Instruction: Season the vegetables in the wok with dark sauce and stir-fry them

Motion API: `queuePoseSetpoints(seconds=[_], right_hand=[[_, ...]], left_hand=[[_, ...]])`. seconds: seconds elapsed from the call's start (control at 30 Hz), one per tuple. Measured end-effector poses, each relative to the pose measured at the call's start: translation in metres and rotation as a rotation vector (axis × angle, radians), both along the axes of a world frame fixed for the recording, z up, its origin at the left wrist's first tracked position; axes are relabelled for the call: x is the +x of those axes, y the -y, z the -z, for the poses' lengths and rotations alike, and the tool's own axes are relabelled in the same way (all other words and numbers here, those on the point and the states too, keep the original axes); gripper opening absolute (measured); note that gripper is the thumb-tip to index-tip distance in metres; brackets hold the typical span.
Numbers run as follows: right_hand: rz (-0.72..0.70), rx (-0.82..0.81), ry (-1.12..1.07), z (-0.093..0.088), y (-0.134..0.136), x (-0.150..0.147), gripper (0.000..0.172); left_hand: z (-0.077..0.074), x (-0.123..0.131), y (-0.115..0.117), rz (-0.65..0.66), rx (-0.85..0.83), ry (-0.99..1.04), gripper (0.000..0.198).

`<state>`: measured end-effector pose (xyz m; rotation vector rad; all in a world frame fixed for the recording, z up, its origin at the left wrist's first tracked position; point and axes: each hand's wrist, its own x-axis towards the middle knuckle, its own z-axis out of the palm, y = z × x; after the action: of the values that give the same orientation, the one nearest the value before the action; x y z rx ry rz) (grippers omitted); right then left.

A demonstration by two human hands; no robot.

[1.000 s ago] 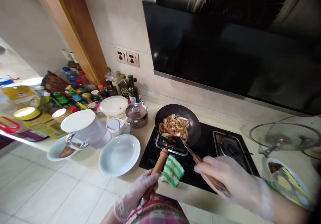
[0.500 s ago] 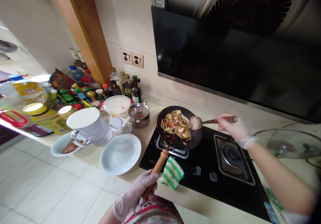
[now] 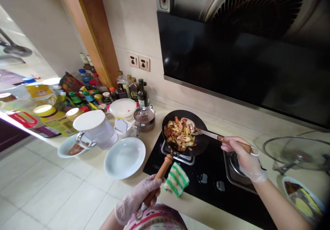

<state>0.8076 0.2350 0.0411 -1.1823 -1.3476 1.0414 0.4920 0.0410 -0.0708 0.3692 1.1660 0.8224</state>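
Observation:
My gloved left hand (image 3: 140, 197) is wrapped round the wooden handle of a black wok (image 3: 202, 147), which rests over the left burner. Browned, chopped food (image 3: 177, 134), several pieces with reddish edges, lies in the wok. In my gloved right hand (image 3: 242, 154) is the wooden handle of a spatula (image 3: 211, 134). Its metal blade is inside the wok, at the right side of the food and partly among the pieces. A green-and-white striped cloth (image 3: 176, 179) lies at the front edge of the stove, just right of the wok handle.
An upright glass lid (image 3: 283, 151) stands right of the stove (image 3: 206, 195), near a bowl (image 3: 287, 180) of dark food. Left of the stove are a white plate (image 3: 125, 170), a small lidded pot (image 3: 144, 120), a water pitcher (image 3: 95, 130) and several bottles. A range hood (image 3: 232, 61) hangs above.
The spatula blade has moved left from the wok's right rim into the food, and the pieces have shifted. My right hand has come lower and slightly right. My left hand keeps its hold.

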Motion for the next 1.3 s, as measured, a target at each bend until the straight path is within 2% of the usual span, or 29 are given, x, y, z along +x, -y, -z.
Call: queuePoseSetpoints(seconds=[0.17,0.37,0.5,0.6,0.67,0.7,0.77,0.83,0.9,0.97,1.03,1.07,1.13,1.2,1.27,1.3], right_hand=[[-0.048,0.05,0.19,-0.023,0.03,0.008,0.03],[-0.063,0.109,0.318,-0.054,0.051,0.007,0.028],[-0.209,0.247,0.521,-0.077,0.077,-0.008,0.016],[-0.471,0.412,0.672,-0.069,0.095,-0.033,0.016],[-0.592,0.524,0.725,-0.049,0.096,-0.047,0.021],[-0.604,0.563,0.736,-0.037,0.093,-0.051,0.023],[-0.536,0.577,0.728,-0.022,0.083,-0.049,0.022],[-0.416,0.505,0.694,-0.024,0.071,-0.038,0.018],[-0.291,0.399,0.676,-0.044,0.061,-0.026,0.017],[-0.182,0.307,0.714,-0.071,0.051,-0.022,0.017],[-0.098,0.2,0.807,-0.091,0.036,-0.031,0.014],[-0.063,0.127,0.831,-0.096,0.028,-0.04,0.012],[0.024,-0.066,0.743,-0.093,0.011,-0.062,0.009],[0.102,-0.213,0.554,-0.082,0.0,-0.081,0.006],[0.101,-0.252,0.429,-0.074,-0.002,-0.091,0.008],[0.053,-0.227,0.421,-0.074,0.0,-0.091,0.01]], left_hand=[[-0.009,-0.001,0.002,-0.001,0.025,0.006,0.064],[-0.018,0.001,0.002,-0.019,-0.008,0.002,0.06],[-0.014,0.002,0.001,0.005,-0.021,-0.028,0.055],[-0.006,0.001,0.001,0.028,-0.028,-0.054,0.054],[-0.004,0.0,0.002,0.05,-0.017,-0.054,0.053],[-0.005,-0.001,0.002,0.06,-0.016,-0.059,0.052],[-0.01,-0.001,0.003,0.065,-0.015,-0.074,0.05],[-0.018,-0.001,0.004,0.054,-0.02,-0.087,0.051],[-0.024,-0.001,0.004,0.054,-0.032,-0.086,0.053],[-0.026,-0.001,0.003,0.046,-0.044,-0.08,0.055],[-0.024,-0.001,0.003,0.032,-0.038,-0.075,0.056],[-0.022,-0.001,0.002,0.03,-0.034,-0.073,0.057],[-0.018,-0.001,0.001,0.038,-0.028,-0.07,0.057],[-0.016,-0.001,0.001,0.034,-0.012,-0.065,0.056],[-0.015,-0.002,0.0,0.022,0.007,-0.051,0.055],[-0.015,-0.002,0.0,0.019,0.009,-0.044,0.055]])
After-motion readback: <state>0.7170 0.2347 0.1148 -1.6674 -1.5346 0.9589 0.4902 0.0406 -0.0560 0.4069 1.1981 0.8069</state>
